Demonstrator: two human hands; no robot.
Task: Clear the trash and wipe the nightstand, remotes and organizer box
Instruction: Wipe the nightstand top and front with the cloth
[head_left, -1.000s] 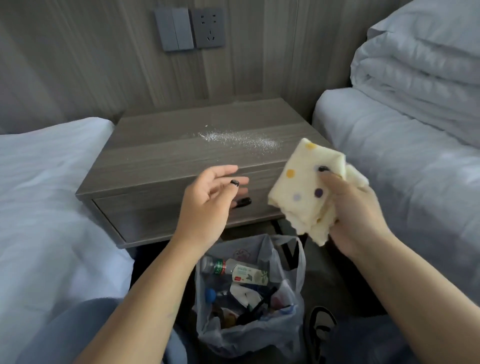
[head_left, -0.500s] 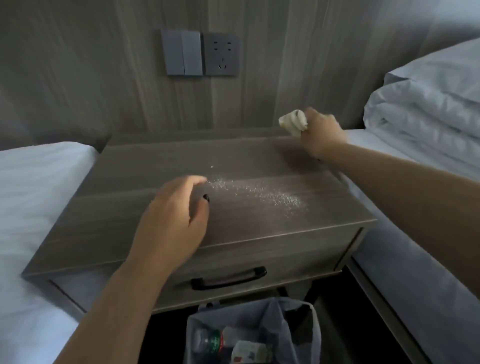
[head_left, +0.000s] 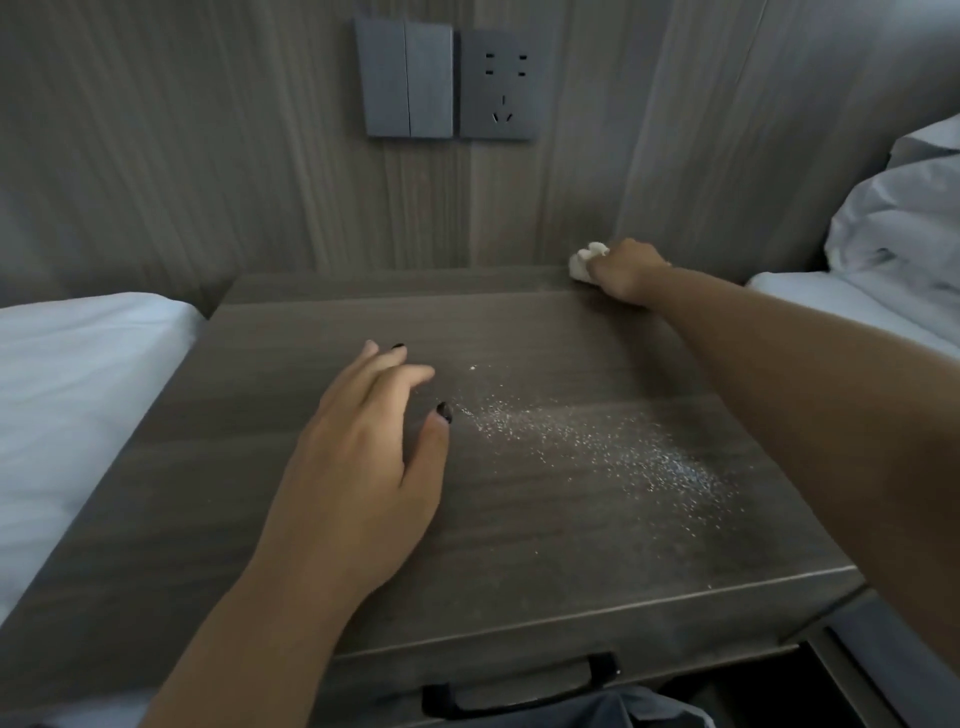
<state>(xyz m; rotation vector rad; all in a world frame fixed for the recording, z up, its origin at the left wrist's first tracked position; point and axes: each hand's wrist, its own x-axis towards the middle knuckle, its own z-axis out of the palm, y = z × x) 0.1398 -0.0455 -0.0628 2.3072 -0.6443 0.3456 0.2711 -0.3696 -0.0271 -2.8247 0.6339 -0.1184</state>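
Head view: right hand (head_left: 626, 273) grips cloth (head_left: 584, 262).

Wood-grain nightstand (head_left: 545, 525), a scatter of white grains (head_left: 587, 441) across its top, right of centre.

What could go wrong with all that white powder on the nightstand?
The powder lies close to the nightstand's front edge, so a wipe with the cloth toward the person could push it off the edge, perhaps onto the floor. The left hand is right beside the powder and may smear it. A sweep to the right could scatter grains onto the bed.
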